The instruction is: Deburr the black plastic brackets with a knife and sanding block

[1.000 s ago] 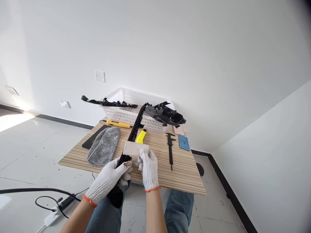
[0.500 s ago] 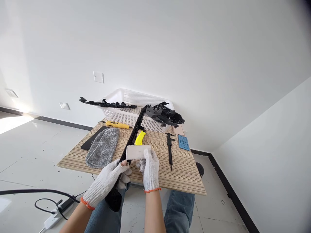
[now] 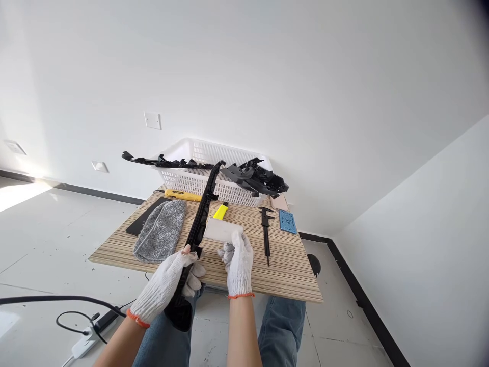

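My left hand (image 3: 173, 275), in a white knit glove, is closed around the near part of a long black plastic strip (image 3: 202, 214). The strip runs from my lap up over the striped wooden table (image 3: 290, 275) toward the white basket (image 3: 202, 153). My right hand (image 3: 239, 260), gloved too, grips a pale rectangular block (image 3: 221, 229) just right of the strip, above the tabletop. A yellow-handled tool (image 3: 220, 211) lies right behind the block.
A grey cloth (image 3: 160, 229) and a flat black piece (image 3: 143, 216) lie on the table's left. A yellow and black tool (image 3: 181, 194), a black caliper (image 3: 265, 227) and a blue card (image 3: 287, 222) lie there too. Black plastic parts (image 3: 254, 178) fill the basket. Cables and a power strip (image 3: 86, 336) cross the floor at left.
The far end of the black strip has swung left, away from the parts in the basket. My right hand has carried the pale block slightly right, off the strip.
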A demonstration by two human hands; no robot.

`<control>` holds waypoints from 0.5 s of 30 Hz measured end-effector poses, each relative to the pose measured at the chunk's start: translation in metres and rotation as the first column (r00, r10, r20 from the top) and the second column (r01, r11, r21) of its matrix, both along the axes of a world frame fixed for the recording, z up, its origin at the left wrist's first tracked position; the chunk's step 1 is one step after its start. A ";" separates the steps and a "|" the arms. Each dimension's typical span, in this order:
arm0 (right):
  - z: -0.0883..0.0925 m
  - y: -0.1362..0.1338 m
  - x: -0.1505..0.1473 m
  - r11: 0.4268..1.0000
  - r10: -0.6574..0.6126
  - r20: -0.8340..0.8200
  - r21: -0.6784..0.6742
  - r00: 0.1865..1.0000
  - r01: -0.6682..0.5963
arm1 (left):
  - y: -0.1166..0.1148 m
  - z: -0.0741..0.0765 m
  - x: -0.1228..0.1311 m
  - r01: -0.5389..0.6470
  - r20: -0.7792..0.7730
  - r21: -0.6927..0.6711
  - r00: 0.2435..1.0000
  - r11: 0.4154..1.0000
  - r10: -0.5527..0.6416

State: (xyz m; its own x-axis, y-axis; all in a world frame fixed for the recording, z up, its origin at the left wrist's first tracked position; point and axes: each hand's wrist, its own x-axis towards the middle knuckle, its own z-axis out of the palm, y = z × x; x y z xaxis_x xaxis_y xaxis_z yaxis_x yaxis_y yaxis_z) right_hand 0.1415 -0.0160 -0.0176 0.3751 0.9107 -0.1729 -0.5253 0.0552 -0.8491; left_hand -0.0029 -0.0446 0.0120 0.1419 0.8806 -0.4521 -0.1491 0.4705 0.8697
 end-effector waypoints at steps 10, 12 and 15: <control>0.001 -0.001 0.003 0.995 0.101 -0.059 0.017 0.993 -0.100 | 0.002 -0.005 -0.003 0.055 0.108 -0.025 0.993 0.998 -0.052; 0.002 -0.001 0.004 0.995 0.101 -0.048 0.015 0.994 -0.101 | 0.001 -0.003 -0.002 0.063 0.133 -0.033 0.989 0.997 -0.058; 0.004 -0.003 0.006 1.000 0.006 -0.092 0.007 0.996 -0.005 | -0.001 0.002 -0.001 0.067 0.147 -0.037 0.987 0.997 -0.061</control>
State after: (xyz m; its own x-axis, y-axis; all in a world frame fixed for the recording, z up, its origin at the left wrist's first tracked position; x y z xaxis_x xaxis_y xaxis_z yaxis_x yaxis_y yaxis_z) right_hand 0.1470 -0.0191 -0.0134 0.3530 0.9140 -0.1999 -0.6012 0.0579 -0.7970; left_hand -0.0043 -0.0455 0.0138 0.2644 0.8484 -0.4586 -0.2411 0.5185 0.8204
